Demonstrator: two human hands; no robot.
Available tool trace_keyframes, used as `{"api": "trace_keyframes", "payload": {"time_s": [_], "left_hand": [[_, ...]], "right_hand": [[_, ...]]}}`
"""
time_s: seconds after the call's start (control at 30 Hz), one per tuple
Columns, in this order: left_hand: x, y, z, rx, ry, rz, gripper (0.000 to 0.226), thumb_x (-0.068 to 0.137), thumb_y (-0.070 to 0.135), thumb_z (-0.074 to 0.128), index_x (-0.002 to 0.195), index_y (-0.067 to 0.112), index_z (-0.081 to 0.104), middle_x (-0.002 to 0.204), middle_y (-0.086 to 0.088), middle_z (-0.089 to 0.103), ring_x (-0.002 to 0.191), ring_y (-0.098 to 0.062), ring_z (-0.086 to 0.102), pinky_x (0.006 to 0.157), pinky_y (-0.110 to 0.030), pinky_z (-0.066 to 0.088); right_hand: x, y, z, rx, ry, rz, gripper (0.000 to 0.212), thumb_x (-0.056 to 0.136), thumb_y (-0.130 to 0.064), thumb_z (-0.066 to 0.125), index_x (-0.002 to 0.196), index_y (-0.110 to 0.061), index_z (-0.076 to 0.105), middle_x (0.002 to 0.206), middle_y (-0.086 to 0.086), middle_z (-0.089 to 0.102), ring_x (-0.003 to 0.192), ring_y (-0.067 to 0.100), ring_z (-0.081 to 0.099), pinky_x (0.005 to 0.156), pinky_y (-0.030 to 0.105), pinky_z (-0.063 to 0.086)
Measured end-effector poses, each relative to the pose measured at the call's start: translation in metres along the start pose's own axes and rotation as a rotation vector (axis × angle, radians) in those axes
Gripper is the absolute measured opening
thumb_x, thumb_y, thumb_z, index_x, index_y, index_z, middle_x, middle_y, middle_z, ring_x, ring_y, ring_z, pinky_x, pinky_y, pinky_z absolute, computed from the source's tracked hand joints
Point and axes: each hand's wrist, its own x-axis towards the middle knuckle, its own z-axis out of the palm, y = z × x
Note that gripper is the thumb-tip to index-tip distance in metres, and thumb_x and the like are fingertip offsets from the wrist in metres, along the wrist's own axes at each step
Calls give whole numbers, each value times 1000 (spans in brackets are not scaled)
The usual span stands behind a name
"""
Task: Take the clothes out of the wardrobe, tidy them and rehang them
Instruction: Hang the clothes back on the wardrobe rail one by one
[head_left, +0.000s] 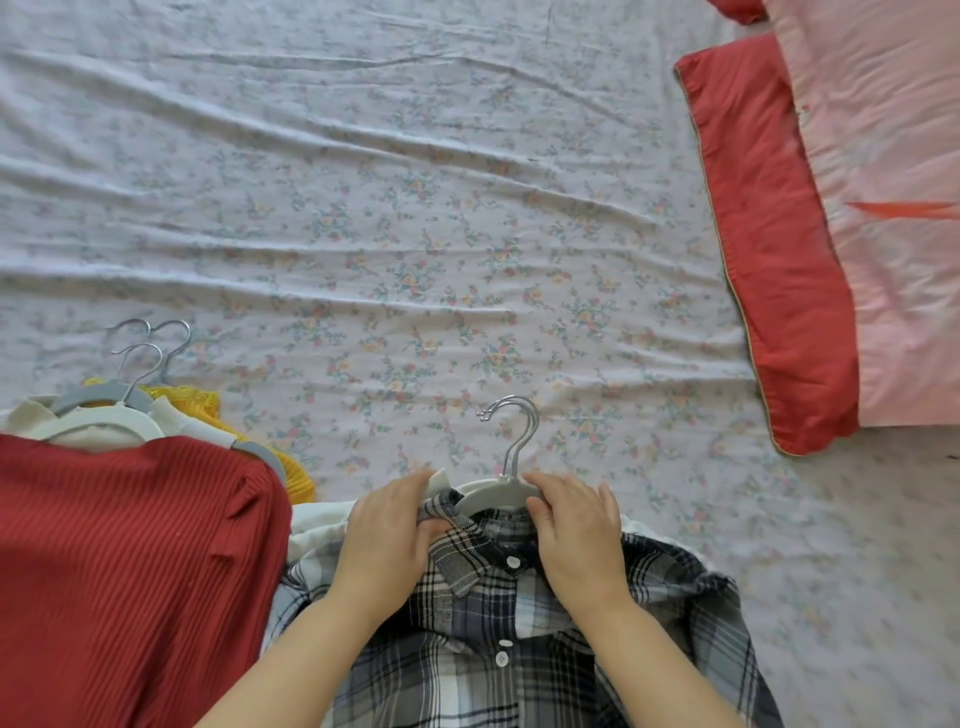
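A navy, grey and white cotton plaid shirt lies face up on a pale, creased, floral-print bed sheet, close to the person, its collar around a white plastic hanger whose silver metal hook points away from them; more than one hook seems stacked there, so another hanger probably lies underneath. The left hand has its fingers curled over the left collar point, thumb tucked beneath, pinching the cloth. The right hand rests on the other side of the neck, forefinger above and thumb below the hanger's arm, lightly nipping it. A plain white garment shows from under the shirt's left shoulder. To the left sits a pile with a rust-red ribbed knit top uppermost, a mustard-yellow open-knit piece and a cream one beneath, on grey and white hangers. A red-bordered pink quilt lies at the far right. The step in hand looks like the tidying: squaring the collar on the hanger. Next, the collar likely needs folding flat, the shoulders seating evenly on both arms, and the front smoothing, before the shirt is lifted by the hook for rehanging; the wardrobe is out of sight
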Motion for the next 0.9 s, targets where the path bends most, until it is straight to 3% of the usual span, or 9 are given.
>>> {"api": "trace_keyframes", "payload": {"time_s": [0.13, 0.27, 0.5, 0.63, 0.7, 0.73, 0.8, 0.83, 0.9], "left_hand": [[-8, 13, -10, -8, 19, 51, 48, 80, 18, 70, 124, 11, 53, 100, -4, 63, 93, -27, 56, 82, -37, 39], [-13, 41, -27, -2, 54, 149, 46, 80, 16, 70, 123, 13, 53, 100, -1, 63, 92, -24, 56, 80, -32, 34], [-32, 100, -77, -136, 94, 253, 46, 82, 13, 68, 125, 8, 52, 105, -6, 63, 97, -28, 58, 85, -40, 45], [-54, 125, -109, -144, 35, 297, 62, 83, 32, 65, 137, 17, 39, 114, 1, 59, 105, -20, 54, 90, -29, 39], [-66, 127, -130, -71, -31, 282, 71, 80, 48, 64, 139, 26, 32, 101, 10, 57, 97, -15, 53, 84, -26, 39], [-73, 128, -140, -39, -52, 284, 61, 78, 53, 62, 130, 34, 37, 90, 16, 54, 89, -12, 53, 76, -22, 38], [-88, 137, -162, 15, -87, 298, 25, 79, 55, 60, 90, 45, 39, 73, 20, 47, 73, -6, 49, 60, -16, 33], [-95, 142, -170, 14, -89, 291, 28, 80, 52, 60, 78, 43, 34, 69, 19, 46, 66, -3, 47, 55, -16, 32], [-110, 153, -185, 15, -49, 307, 35, 81, 49, 62, 70, 40, 30, 64, 16, 45, 59, -1, 42, 52, -17, 30]], "right_hand": [[-12, -4, -18, -12, 5, -18, 28, 94, -26, 51, 121, -28, 58, 106, -11, 61, 108, 10, 48, 108, 34, 21], [-33, -14, -49, 41, 162, -23, 21, 89, -17, 59, 108, -23, 64, 103, -11, 61, 103, 11, 48, 96, 24, 24], [-70, -52, -127, -106, 307, -4, 16, 87, -12, 60, 101, -16, 66, 94, -3, 64, 97, 19, 54, 103, 43, 30], [-110, -73, -167, -158, 438, -30, 20, 72, 0, 74, 87, -12, 69, 80, -1, 67, 80, 25, 62, 88, 51, 44], [-130, -87, -181, -195, 492, -54, 26, 63, 2, 80, 82, -14, 69, 75, -3, 66, 74, 23, 63, 82, 54, 49], [-140, -93, -188, -208, 497, -65, 26, 64, 1, 80, 82, -15, 69, 75, -4, 66, 74, 22, 62, 84, 54, 48], [-155, -105, -205, -185, 455, -56, 20, 75, -7, 73, 90, -19, 69, 83, -7, 66, 86, 18, 60, 101, 51, 36], [-161, -108, -214, -157, 406, -46, 18, 82, -13, 68, 97, -22, 68, 90, -10, 65, 93, 15, 57, 109, 43, 24], [-173, -114, -237, -102, 351, -98, 20, 87, -22, 61, 106, -28, 65, 97, -15, 63, 99, 8, 52, 107, 27, 10]]}}
